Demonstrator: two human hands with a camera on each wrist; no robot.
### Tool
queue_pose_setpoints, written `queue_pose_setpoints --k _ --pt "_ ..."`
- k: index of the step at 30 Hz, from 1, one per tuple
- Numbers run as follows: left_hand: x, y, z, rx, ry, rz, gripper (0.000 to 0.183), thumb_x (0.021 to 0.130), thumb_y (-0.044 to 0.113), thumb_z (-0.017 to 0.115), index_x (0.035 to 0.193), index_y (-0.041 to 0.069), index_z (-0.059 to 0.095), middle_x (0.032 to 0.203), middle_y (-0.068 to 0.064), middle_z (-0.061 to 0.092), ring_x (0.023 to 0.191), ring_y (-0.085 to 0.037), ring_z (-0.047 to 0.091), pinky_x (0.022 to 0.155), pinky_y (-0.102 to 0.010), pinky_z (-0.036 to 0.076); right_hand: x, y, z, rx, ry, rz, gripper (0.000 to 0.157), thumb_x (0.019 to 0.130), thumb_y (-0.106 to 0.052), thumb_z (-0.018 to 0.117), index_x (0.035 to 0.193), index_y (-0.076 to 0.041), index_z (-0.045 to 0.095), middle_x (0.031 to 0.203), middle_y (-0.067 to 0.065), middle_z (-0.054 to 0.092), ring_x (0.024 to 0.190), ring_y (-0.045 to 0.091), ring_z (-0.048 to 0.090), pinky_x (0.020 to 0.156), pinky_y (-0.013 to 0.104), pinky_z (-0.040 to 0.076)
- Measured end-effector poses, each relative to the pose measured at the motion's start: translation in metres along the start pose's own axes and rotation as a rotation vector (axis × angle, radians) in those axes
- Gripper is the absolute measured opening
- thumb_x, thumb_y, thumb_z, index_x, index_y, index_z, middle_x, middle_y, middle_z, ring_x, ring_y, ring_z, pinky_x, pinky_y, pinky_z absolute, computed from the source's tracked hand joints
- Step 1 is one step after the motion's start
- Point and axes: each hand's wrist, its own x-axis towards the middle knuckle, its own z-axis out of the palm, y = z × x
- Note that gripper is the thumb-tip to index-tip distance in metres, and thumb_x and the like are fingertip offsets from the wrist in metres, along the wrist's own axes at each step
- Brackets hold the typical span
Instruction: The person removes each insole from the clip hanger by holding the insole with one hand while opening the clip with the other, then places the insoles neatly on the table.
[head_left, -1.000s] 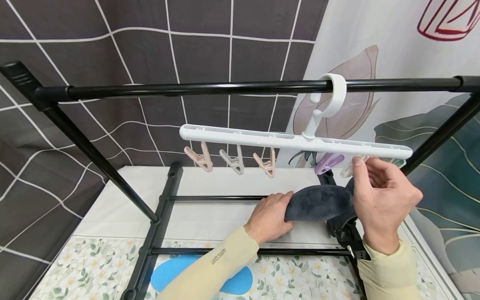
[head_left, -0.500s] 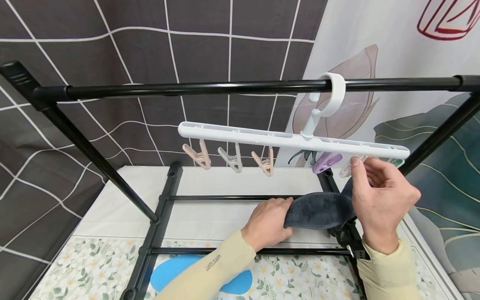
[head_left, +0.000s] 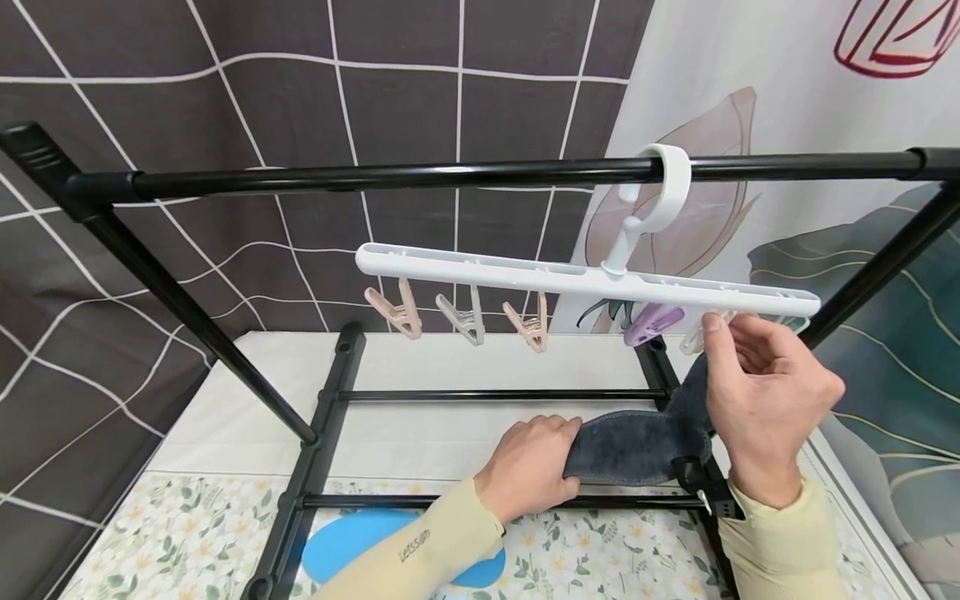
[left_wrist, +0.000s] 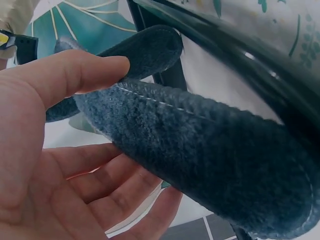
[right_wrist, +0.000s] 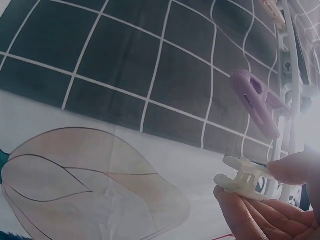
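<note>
My left hand [head_left: 528,462] holds a dark blue plush insole [head_left: 622,450] with a stitched edge. The left wrist view shows the thumb over the insole [left_wrist: 200,150] and the fingers beneath it. Behind it extends a second rounded piece of the same cloth [left_wrist: 150,52]. My right hand [head_left: 768,392] pinches a pale clothespin [right_wrist: 242,180] under the white clip hanger [head_left: 510,275]. The blue cloth reaches up to just beneath this hand, its end hidden there. Beside the pale clothespin hangs a purple clothespin [head_left: 652,323].
The hanger hooks over a black rack's top bar [head_left: 375,179]. On its left half hang two pinkish clothespins and a grey clothespin [head_left: 465,317]. Lower crossbars [head_left: 487,395] run behind and below my hands. A blue oval [head_left: 352,537] lies on the floral cloth.
My left hand has moved down and slightly left with the insole, which now hangs lower. The right hand stays almost still on the pale clothespin. The hanger has shifted slightly left.
</note>
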Motion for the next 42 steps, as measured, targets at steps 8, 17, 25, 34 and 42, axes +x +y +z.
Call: queue_pose_setpoints --k 8,17,25,34,42 --pt "-0.005 0.001 0.000 0.014 -0.014 -0.016 0.063 0.073 0.031 0.071 0.129 0.007 0.054 0.115 -0.003 0.061 0.099 -0.017 0.059 0.072 -0.030 0.048 0.001 0.000 -0.002 -0.013 -0.018 -0.011 0.017 0.077 -0.013 0.073 0.092 -0.004 0.074 0.081 0.016 0.069 0.071 -0.006 0.063 0.067 0.008 0.048" --pt "-0.010 0.004 -0.006 0.038 -0.055 0.004 0.062 0.076 0.033 0.072 0.130 0.009 0.054 0.116 -0.002 0.060 0.098 -0.017 0.059 0.069 -0.029 0.047 0.002 0.000 -0.004 -0.027 -0.040 -0.028 0.020 0.078 -0.014 0.072 0.095 -0.003 0.073 0.082 0.022 0.068 0.074 -0.008 0.062 0.069 0.008 0.047" --pt "-0.016 0.005 -0.006 0.043 -0.046 -0.004 0.059 0.072 0.031 0.075 0.124 0.009 0.058 0.108 -0.004 0.058 0.084 -0.014 0.058 0.060 -0.026 0.043 0.003 0.001 -0.007 -0.043 -0.041 -0.014 0.020 0.078 -0.014 0.073 0.096 -0.004 0.073 0.084 0.020 0.069 0.075 -0.007 0.063 0.069 0.008 0.048" --pt "-0.022 0.011 -0.003 0.047 -0.085 0.004 0.047 0.068 0.027 0.075 0.111 0.011 0.064 0.085 0.001 0.054 0.065 -0.010 0.049 0.047 -0.022 0.035 0.003 0.001 -0.007 -0.051 -0.041 -0.011 0.021 0.078 -0.015 0.073 0.096 -0.004 0.073 0.085 0.020 0.069 0.076 -0.007 0.063 0.069 0.008 0.047" --pt "-0.027 0.019 0.000 0.035 -0.151 0.022 0.045 0.067 0.028 0.076 0.107 0.010 0.065 0.080 0.003 0.052 0.062 -0.009 0.045 0.045 -0.021 0.033 0.003 0.001 -0.007 -0.076 -0.052 0.009 0.023 0.078 -0.016 0.073 0.099 -0.006 0.073 0.088 0.018 0.069 0.078 -0.009 0.062 0.071 0.008 0.047"
